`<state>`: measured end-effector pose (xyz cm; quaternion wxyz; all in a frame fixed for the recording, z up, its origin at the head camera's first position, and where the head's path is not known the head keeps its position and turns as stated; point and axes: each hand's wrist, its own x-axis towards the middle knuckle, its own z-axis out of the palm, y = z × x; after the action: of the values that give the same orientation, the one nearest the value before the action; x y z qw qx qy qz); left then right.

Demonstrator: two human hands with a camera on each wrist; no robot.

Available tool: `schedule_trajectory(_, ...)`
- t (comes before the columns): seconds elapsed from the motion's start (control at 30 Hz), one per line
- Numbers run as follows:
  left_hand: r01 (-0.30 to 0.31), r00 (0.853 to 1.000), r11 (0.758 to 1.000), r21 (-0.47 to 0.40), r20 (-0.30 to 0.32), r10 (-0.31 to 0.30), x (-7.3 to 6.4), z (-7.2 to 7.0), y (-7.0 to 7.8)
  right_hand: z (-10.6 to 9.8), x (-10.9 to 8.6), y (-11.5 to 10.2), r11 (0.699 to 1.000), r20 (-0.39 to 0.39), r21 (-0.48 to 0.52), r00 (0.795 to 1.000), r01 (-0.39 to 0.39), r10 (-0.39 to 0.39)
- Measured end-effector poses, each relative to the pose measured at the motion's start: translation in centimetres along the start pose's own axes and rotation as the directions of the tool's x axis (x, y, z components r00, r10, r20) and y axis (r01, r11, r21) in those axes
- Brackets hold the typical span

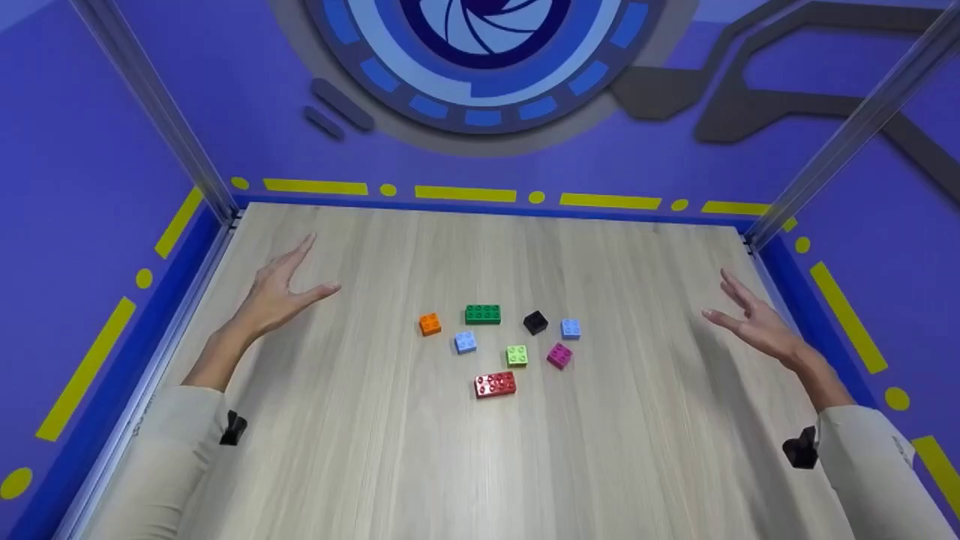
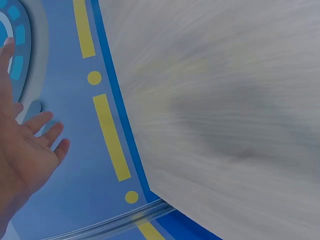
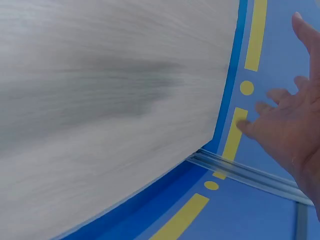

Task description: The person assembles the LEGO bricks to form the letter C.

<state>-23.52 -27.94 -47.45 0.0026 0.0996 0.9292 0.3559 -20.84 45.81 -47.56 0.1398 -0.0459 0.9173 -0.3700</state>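
Note:
Toy building bricks lie loosely grouped mid-table in the head view. The green brick (image 1: 482,314) and the red brick (image 1: 495,385) are long ones. Smaller square ones are the orange brick (image 1: 430,324), black brick (image 1: 535,322), lime brick (image 1: 517,355), magenta brick (image 1: 559,355) and two light blue bricks, one left (image 1: 465,342) and one right (image 1: 571,328). Far to their left, my left hand (image 1: 281,294) hovers over the table, thumb spread from straight fingers, holding nothing. My right hand (image 1: 757,322) hovers likewise at the right side, thumb apart from the fingers. Neither hand touches a brick.
The wooden table (image 1: 360,465) is bounded by blue-purple panels with yellow markings on the left, right and back. Metal posts stand at both far corners, including the left post (image 1: 154,105). A black wrist strap piece (image 1: 233,428) sticks out from the left sleeve.

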Motion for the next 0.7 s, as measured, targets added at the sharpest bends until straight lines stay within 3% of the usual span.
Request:
schedule_trajectory(0.27, -0.039, 0.999, 0.984, -0.174, -0.009, 0.038, -0.3, 0.9, 0.0, 1.2, -0.2, 0.5, 0.990, -0.030, 0.112, 0.996, 0.084, -0.081)
schedule_trajectory(0.7, -0.067, 0.997, 0.979, -0.194, 0.034, 0.075, -1.1, 3.7, 0.6, 4.8, -0.6, -0.2, 0.942, -0.019, 0.289, 0.985, 0.168, -0.170)
